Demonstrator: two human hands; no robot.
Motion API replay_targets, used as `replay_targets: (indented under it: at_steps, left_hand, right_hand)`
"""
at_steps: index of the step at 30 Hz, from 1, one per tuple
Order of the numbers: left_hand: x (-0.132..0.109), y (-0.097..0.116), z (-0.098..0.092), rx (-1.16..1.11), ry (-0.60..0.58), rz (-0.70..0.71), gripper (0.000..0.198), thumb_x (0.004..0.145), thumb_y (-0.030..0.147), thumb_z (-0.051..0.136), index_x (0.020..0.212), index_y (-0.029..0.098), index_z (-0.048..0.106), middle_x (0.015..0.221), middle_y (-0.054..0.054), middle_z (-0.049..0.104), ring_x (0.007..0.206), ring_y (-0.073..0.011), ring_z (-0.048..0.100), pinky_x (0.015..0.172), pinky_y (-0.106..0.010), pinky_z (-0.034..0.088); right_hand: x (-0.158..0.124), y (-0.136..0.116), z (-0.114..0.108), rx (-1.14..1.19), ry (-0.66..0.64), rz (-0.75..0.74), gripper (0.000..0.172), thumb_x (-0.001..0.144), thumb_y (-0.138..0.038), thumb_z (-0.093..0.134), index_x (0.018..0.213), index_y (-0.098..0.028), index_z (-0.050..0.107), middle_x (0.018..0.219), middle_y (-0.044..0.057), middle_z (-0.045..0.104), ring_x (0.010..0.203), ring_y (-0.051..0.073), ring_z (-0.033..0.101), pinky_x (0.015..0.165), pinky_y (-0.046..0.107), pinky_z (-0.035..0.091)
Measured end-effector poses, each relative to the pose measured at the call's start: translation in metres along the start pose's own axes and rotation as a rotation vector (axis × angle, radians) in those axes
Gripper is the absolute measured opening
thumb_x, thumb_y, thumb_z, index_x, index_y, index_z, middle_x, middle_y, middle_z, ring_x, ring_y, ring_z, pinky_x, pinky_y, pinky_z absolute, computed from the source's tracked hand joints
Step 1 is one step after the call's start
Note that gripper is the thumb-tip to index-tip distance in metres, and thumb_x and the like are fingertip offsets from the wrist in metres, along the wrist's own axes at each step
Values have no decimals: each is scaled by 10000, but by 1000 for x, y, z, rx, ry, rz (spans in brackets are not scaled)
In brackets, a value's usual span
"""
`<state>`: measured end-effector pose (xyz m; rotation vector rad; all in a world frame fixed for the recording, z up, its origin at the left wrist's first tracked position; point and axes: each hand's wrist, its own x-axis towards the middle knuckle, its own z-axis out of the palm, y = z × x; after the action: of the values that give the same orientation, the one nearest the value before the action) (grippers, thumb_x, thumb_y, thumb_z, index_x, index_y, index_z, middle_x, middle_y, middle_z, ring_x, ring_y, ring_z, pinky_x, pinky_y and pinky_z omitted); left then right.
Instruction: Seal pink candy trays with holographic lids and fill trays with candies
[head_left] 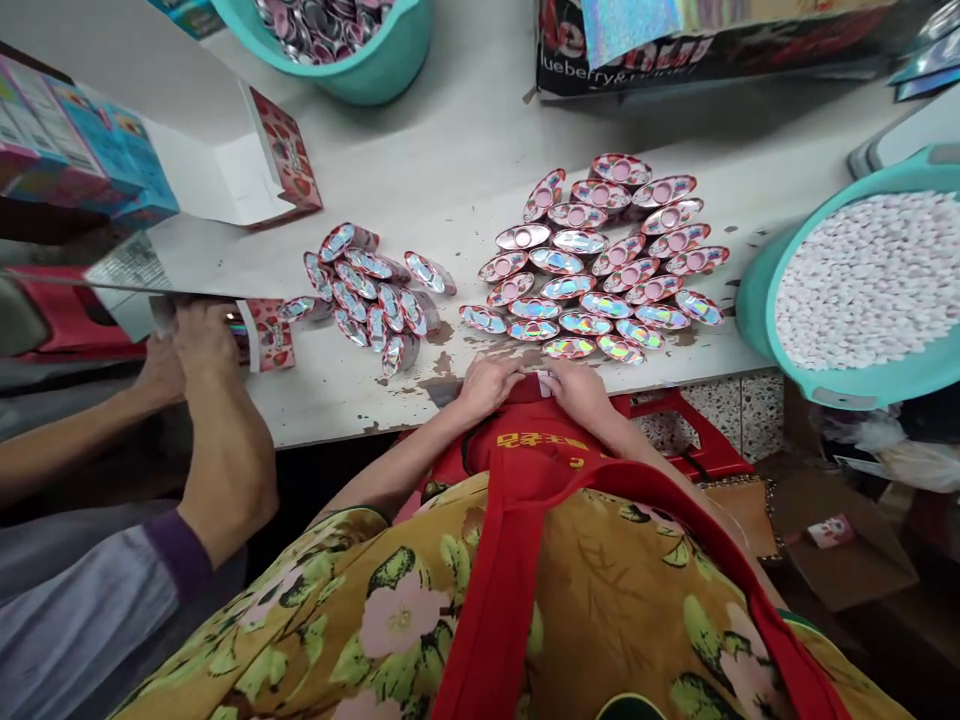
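Note:
My left hand [489,387] and my right hand [579,392] are close together at the table's front edge, over the red apron [517,425]. Both have their fingers closed. Between them shows a small whitish piece [545,384], at the fingertips of my right hand; its kind is unclear. Whatever my left fingers pinch is hidden. Just beyond my hands stand many small oval tins [585,322] in a close group. Some have shiny silvery tops, others pink tops with a round recess. Another cluster of silver-topped tins [367,290] is to the left.
At left, a co-worker's hands [187,345] work at a printed strawberry box [271,335]. A teal tub [802,385] of small white pieces stands right; a teal bowl [375,85] of metal lids is at the back. A dark carton [637,70] lies back right, an open box [289,150] back left.

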<state>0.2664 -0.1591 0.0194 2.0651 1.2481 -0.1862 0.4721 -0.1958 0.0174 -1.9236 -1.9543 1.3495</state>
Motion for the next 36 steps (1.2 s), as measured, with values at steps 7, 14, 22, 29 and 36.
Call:
replay_targets:
  at_steps: [7, 14, 22, 29, 36]
  left_hand:
    - [-3, 8, 19, 182, 17, 207, 380, 1059, 243, 381, 1307, 193, 665, 1195, -147, 691, 1111, -276, 589, 925, -411, 458]
    - [-19, 10, 19, -154, -81, 317, 157, 979, 238, 540, 938, 207, 688, 1152, -104, 714, 1077, -238, 616, 972, -404, 485]
    - [1, 19, -13, -1262, 475, -245, 368, 701, 420, 856, 792, 195, 579, 809, -20, 715, 749, -150, 679, 705, -288, 579]
    - [34, 27, -35, -1447, 617, -320, 403, 678, 394, 883, 801, 189, 558, 882, -23, 714, 833, -150, 695, 721, -265, 582]
    - [71, -3, -35, -1151, 872, -500, 134, 749, 230, 773, 758, 181, 649, 767, 15, 661, 703, -117, 597, 735, -252, 505]
  right_hand:
    - [20, -1, 5, -28, -70, 188, 252, 1000, -263, 524, 1055, -207, 763, 1054, 115, 786, 974, 271, 693, 748, 320, 429]
    - [22, -3, 9, -22, -4, 263, 253, 982, -274, 550, 1067, -236, 786, 1077, 93, 788, 985, 265, 692, 767, 322, 451]
    - [3, -19, -10, 193, 304, 223, 353, 994, -478, 545, 1132, -224, 748, 1148, 104, 770, 998, 266, 694, 869, 358, 496]
    - [36, -25, -21, 859, 155, 145, 524, 763, -706, 689, 894, -199, 651, 774, 33, 700, 626, 154, 585, 617, 292, 484]
    - [95, -24, -42, 493, 253, 86, 277, 845, -443, 615, 749, -188, 663, 670, 3, 660, 618, 142, 547, 605, 263, 382]
